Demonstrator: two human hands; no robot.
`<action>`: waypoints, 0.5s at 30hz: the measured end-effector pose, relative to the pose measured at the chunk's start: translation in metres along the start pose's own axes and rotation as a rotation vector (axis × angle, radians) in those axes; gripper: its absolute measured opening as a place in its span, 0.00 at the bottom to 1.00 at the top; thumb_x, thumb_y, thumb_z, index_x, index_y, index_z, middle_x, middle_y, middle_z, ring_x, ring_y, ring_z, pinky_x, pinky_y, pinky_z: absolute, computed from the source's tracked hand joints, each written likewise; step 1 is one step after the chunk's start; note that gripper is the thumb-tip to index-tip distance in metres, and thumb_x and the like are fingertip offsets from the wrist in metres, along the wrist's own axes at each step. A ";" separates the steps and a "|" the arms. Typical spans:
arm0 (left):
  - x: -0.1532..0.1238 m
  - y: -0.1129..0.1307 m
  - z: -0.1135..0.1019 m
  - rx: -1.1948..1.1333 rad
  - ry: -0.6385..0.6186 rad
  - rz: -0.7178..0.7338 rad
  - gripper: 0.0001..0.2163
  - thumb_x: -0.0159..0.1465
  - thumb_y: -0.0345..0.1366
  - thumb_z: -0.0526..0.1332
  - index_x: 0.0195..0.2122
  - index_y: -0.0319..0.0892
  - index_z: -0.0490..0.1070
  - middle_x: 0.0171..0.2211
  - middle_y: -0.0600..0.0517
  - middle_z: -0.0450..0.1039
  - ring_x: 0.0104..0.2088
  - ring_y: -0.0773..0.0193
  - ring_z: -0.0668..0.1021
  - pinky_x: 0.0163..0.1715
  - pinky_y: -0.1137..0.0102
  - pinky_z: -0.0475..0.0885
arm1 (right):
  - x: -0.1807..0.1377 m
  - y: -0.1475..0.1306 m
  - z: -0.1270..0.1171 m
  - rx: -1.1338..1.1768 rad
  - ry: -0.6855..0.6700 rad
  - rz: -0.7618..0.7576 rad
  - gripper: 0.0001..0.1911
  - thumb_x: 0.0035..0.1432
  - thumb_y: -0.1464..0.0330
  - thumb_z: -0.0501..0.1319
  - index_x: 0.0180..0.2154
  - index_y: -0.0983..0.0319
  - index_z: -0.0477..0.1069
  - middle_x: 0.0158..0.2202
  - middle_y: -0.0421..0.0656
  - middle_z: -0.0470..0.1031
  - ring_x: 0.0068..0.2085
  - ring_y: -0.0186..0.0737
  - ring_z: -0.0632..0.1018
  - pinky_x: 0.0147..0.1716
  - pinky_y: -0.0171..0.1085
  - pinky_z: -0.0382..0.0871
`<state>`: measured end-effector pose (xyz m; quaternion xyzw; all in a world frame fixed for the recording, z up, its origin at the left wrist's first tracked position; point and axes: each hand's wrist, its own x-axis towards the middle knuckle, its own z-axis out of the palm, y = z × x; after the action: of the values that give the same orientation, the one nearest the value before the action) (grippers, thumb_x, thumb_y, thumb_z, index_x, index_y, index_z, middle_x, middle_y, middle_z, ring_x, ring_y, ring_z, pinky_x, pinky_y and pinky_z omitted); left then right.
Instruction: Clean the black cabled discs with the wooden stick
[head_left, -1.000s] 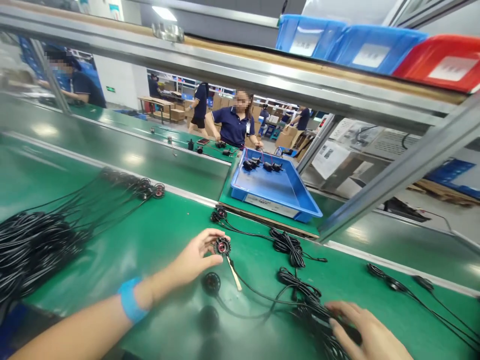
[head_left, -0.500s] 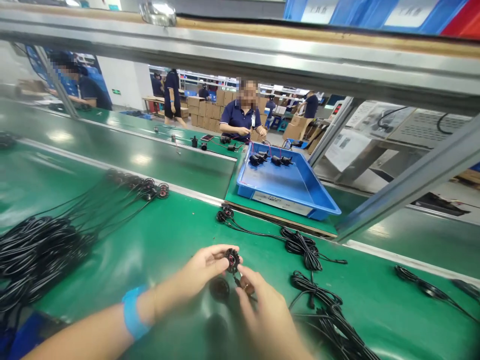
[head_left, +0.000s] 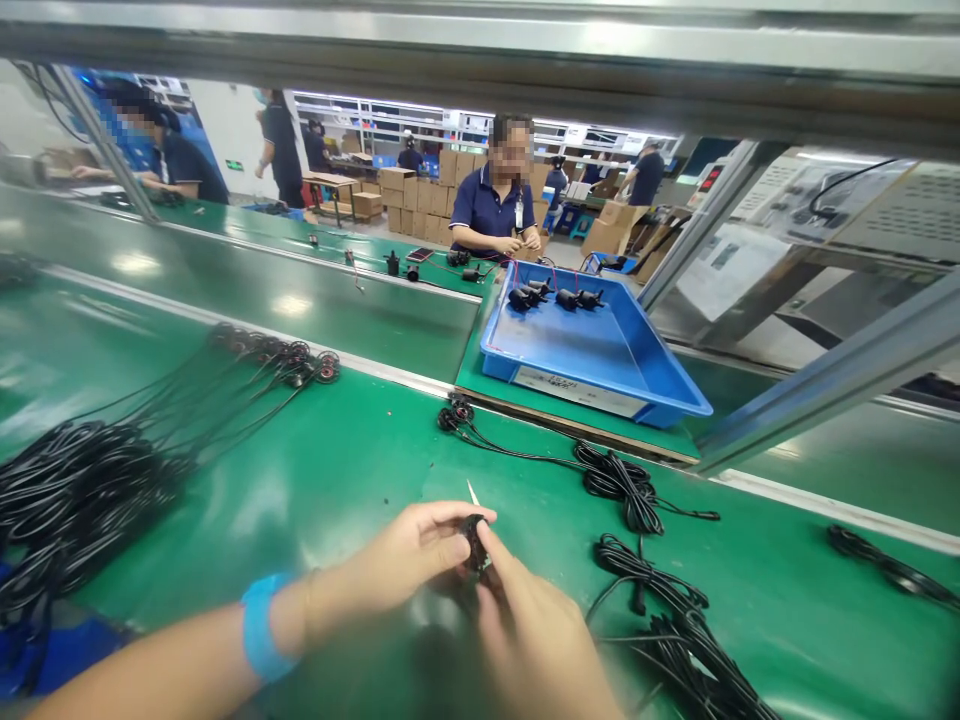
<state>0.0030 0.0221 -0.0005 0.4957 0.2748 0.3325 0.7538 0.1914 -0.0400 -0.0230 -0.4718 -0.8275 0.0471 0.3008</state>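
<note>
Near the middle of the green bench, my left hand (head_left: 420,548) pinches a small black round part (head_left: 475,543) between thumb and fingers. My right hand (head_left: 529,620) closes on the same part from the right, its index finger at the upper edge. Fingers cover most of the part, and its reddish inside is out of sight. Just beyond the fingertips rises a thin pale pointed tip (head_left: 472,492); what it belongs to is hidden. Similar black round parts on a cable (head_left: 456,413) lie on the bench further off.
Coiled black cables (head_left: 619,485) lie to the right, and a large cable bundle (head_left: 82,500) with round ends on the left. A blue tray (head_left: 570,350) holding several black motor-like parts stands ahead. A co-worker (head_left: 495,205) sits beyond it. A metal beam (head_left: 480,75) crosses above.
The round part has turned in my fingers, so its reddish inside no longer shows. My right fingers have moved up onto it, and a pale tip now sticks out beyond. The view has tilted down.
</note>
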 end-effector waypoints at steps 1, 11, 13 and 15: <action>0.000 -0.001 0.000 -0.022 0.000 -0.004 0.21 0.62 0.46 0.65 0.54 0.43 0.72 0.39 0.48 0.75 0.37 0.63 0.74 0.40 0.69 0.70 | -0.001 0.000 0.001 0.004 0.003 0.011 0.31 0.66 0.72 0.49 0.68 0.58 0.44 0.46 0.44 0.77 0.37 0.39 0.80 0.35 0.37 0.77; 0.002 -0.007 0.002 -0.086 0.036 -0.083 0.20 0.63 0.48 0.63 0.50 0.39 0.74 0.35 0.47 0.74 0.32 0.65 0.74 0.38 0.69 0.70 | 0.001 -0.002 -0.004 -0.003 -0.076 0.017 0.27 0.66 0.73 0.46 0.65 0.56 0.52 0.40 0.43 0.77 0.33 0.38 0.79 0.32 0.37 0.76; 0.003 -0.007 0.003 -0.113 0.029 -0.094 0.20 0.64 0.48 0.63 0.50 0.38 0.75 0.34 0.47 0.75 0.31 0.66 0.74 0.37 0.70 0.70 | 0.000 -0.001 -0.002 0.001 -0.085 0.017 0.28 0.66 0.73 0.47 0.66 0.58 0.50 0.43 0.44 0.77 0.35 0.39 0.80 0.34 0.37 0.76; 0.003 -0.006 0.004 -0.157 0.014 -0.088 0.20 0.64 0.48 0.62 0.49 0.37 0.75 0.33 0.47 0.74 0.32 0.66 0.75 0.36 0.71 0.70 | -0.002 -0.001 0.000 0.009 -0.066 0.013 0.29 0.66 0.73 0.47 0.66 0.59 0.48 0.45 0.45 0.77 0.36 0.38 0.80 0.35 0.37 0.77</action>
<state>0.0094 0.0203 -0.0054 0.4204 0.2747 0.3229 0.8022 0.1910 -0.0422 -0.0237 -0.4741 -0.8337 0.0682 0.2749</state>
